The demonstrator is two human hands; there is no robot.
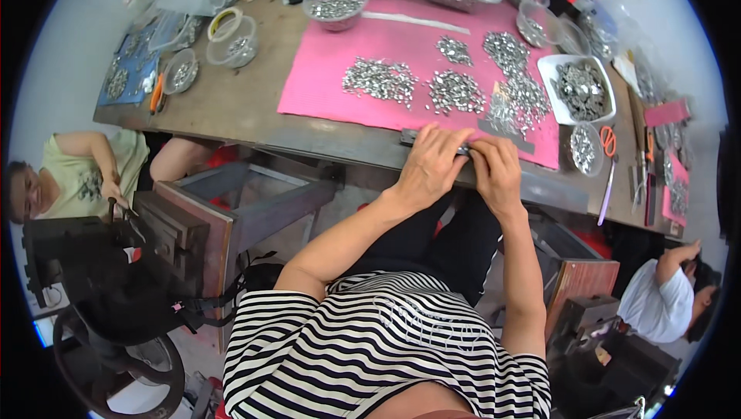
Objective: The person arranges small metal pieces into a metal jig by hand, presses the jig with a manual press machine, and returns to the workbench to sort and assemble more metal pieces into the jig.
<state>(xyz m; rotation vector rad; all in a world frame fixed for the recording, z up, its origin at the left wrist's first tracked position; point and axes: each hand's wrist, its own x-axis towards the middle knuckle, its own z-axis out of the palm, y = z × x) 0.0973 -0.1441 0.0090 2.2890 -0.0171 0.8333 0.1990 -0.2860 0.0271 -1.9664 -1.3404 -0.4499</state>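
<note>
My left hand [432,160] is at the front edge of the workbench, fingers bent and closed over a small dark metal piece [407,137]. Close beside it, my right hand [496,172] is closed in a pinch, its fingertips almost meeting the left ones. What the fingertips grip between them is too small and too covered to name. Just beyond the hands, a pink mat [324,72] bears several piles of small shiny metal parts, among them a left pile [378,81] and a middle pile [455,92]. A flat grey metal strip [505,136] lies next to my right hand.
A white tray [546,83] of metal parts stands right of the mat, near orange-handled scissors [608,141]. Clear tubs, including a round one [336,19], line the back. Orange-handled pliers [157,93] lie left. Co-workers sit at left [85,164] and right [656,299].
</note>
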